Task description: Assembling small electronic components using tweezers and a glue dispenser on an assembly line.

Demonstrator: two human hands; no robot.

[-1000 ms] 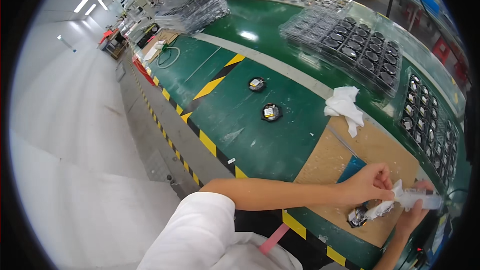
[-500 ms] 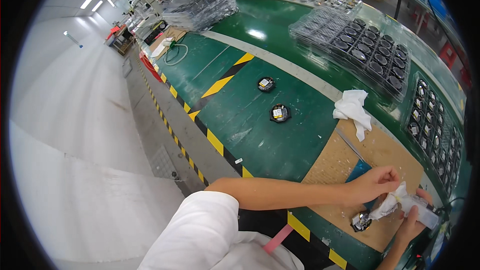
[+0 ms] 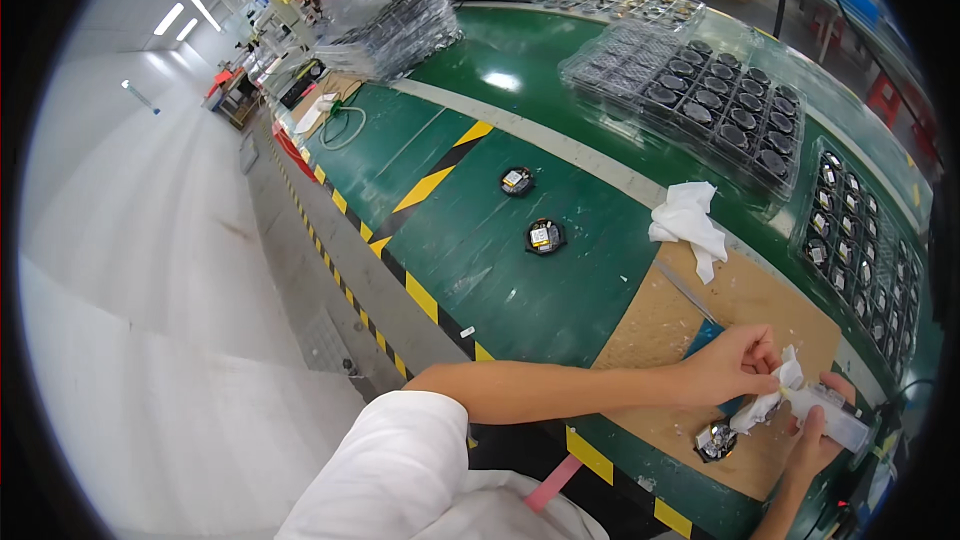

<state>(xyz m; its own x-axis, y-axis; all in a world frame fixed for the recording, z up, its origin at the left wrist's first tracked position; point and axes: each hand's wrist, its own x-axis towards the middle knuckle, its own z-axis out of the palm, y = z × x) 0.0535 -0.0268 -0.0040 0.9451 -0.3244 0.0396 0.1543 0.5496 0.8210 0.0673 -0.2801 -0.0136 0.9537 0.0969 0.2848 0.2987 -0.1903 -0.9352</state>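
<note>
The green workbench (image 3: pixel 480 280) carries everything, with a brown cardboard sheet (image 3: pixel 640 335) perhaps laid down to shield its surface. Well beyond the cardboard sits a stack of clear plastic trays (image 3: pixel 612 58), its pockets likely keeping round black parts apart. Over the cardboard, the bare left hand (image 3: pixel 740 368) has its fingers bent against a crumpled white tissue (image 3: pixel 757 413); whether they pinch it I cannot tell. At the cardboard's right side, the bare right hand (image 3: pixel 818 437) grasps a translucent plastic tube (image 3: pixel 843 428), its end against the tissue, seemingly steadied for wiping. A blue-handled metal tool (image 3: pixel 704 337) lies on the cardboard, partly hidden. 1 round black-and-silver module (image 3: pixel 716 440) rests on the cardboard, near the tissue's lower end; 2 similar round modules (image 3: pixel 544 237) lie left of the cardboard, apart.
</note>
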